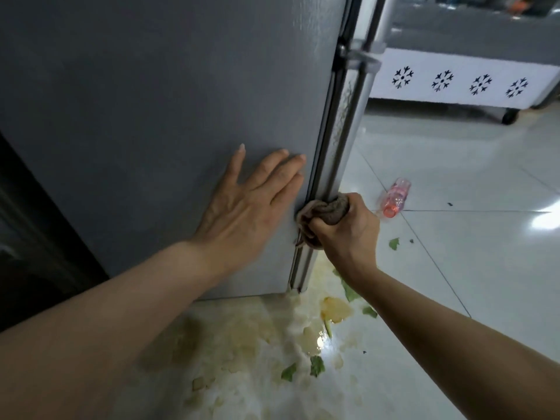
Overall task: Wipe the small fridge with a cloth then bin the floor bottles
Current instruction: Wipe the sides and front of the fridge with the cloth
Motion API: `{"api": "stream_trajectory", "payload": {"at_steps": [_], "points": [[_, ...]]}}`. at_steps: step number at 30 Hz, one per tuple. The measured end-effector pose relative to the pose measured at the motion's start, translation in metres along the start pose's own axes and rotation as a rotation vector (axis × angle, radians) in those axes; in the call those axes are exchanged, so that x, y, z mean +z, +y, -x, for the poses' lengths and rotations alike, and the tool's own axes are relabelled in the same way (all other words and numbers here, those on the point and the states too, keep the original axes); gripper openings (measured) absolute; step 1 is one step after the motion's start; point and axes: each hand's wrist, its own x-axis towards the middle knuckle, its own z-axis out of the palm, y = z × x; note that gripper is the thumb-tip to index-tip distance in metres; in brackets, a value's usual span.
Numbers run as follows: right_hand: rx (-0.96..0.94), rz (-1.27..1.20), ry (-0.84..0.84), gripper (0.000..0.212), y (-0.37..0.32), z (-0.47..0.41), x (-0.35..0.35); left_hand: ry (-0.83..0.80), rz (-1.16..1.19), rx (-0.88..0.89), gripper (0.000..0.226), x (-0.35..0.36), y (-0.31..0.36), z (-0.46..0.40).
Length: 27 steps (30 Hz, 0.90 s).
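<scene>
We see a pink bottle lying on the floor. Our left hand lies flat on the fridge, fingers straight; our right hand grips the cloth against its front edge.

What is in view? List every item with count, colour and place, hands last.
fridge: one, grey, fills left and centre
cloth: one, brown, bunched against the fridge's front edge
bottle: one, clear with pink label, lying on the floor at right
leaf scraps: several, green, in a yellowish spill below the fridge
cabinet: one, white with snowflake marks, upper right
left hand: flat on the fridge side
right hand: grips the cloth
</scene>
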Motion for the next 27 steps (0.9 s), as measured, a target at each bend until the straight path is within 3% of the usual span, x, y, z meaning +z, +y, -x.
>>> {"api": "stream_trajectory", "payload": {"at_steps": [4,8,10,16,20,27], "points": [[-0.048,-0.045,0.048,0.038,-0.034,-0.023,-0.022,0.021,-0.078,-0.036,0.058,-0.033,-0.016,-0.031],[-0.090,-0.067,0.096,0.036,-0.065,-0.046,-0.043,-0.179,-0.122,-0.069,0.072,-0.055,-0.022,-0.041],[-0.091,-0.072,0.110,0.034,-0.080,-0.055,-0.051,-0.205,-0.095,-0.052,0.073,-0.066,-0.023,-0.044],[-0.077,-0.051,0.150,0.029,-0.115,-0.076,-0.075,-0.137,0.115,-0.030,0.076,-0.102,-0.033,-0.062],[-0.072,-0.020,0.124,0.029,-0.131,-0.082,-0.086,-0.005,0.128,-0.045,0.067,-0.131,-0.039,-0.077],[-0.052,-0.001,0.092,0.034,-0.149,-0.086,-0.096,0.033,0.065,-0.093,0.065,-0.165,-0.058,-0.105]]}}
